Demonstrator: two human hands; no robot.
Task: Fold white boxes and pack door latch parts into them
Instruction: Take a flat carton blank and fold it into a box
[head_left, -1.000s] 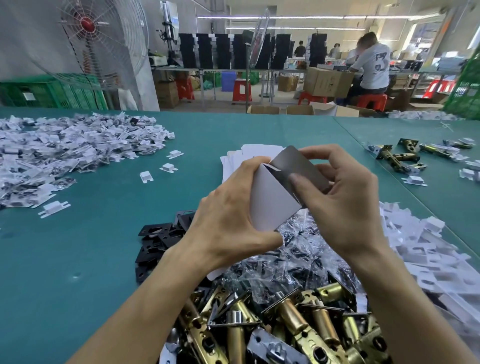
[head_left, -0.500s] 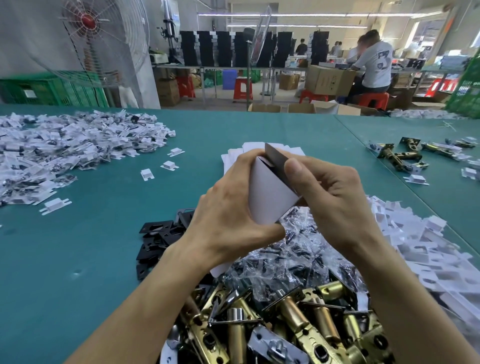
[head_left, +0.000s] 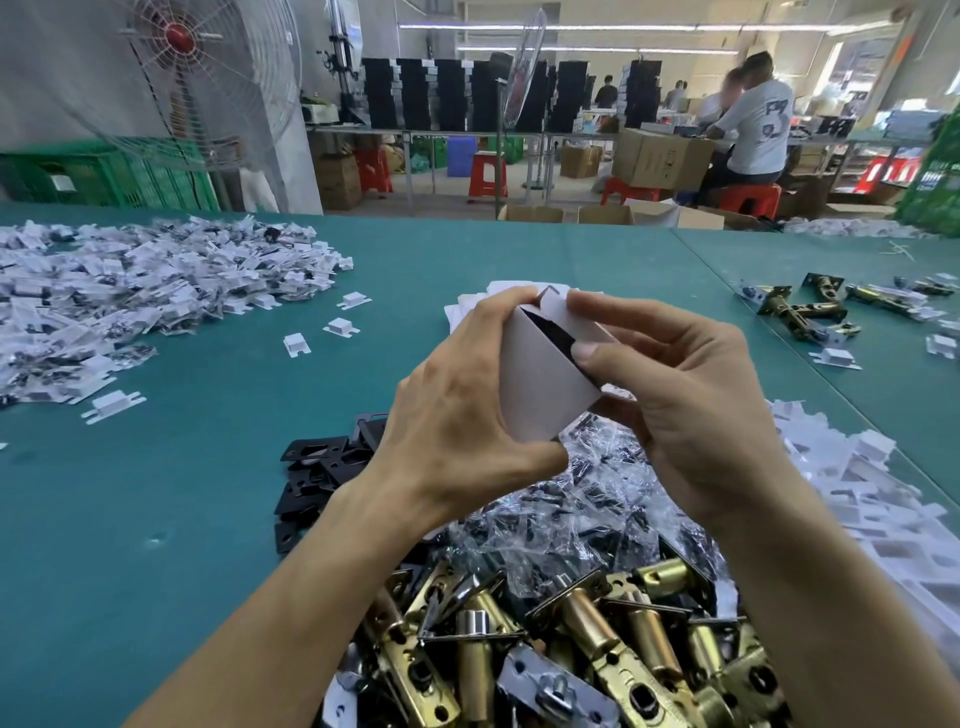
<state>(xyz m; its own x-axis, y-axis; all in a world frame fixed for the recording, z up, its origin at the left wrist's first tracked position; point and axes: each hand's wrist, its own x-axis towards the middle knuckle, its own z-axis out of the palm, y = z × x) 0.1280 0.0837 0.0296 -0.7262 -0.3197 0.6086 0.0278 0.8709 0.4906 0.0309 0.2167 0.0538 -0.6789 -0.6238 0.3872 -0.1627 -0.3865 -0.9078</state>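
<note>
The teal table (head_left: 171, 499) fills the frame, with brass latch bolts (head_left: 587, 644) heaped at lower centre. Above them, mid-frame, the left hand (head_left: 457, 415) grips the white box (head_left: 535, 384) while the right hand (head_left: 691, 410) pinches its end flap (a dark gap shows). If the flap is pushed in askew, it could crease or spring open.

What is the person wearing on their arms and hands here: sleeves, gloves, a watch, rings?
Nothing shows. The left hand and right hand are ungloved; both forearms are bare down to the frame edge, with no sleeve or cuff in view. No watch or band on either wrist, no ring on the visible fingers. The right thumbnail looks short and unpainted.
</note>
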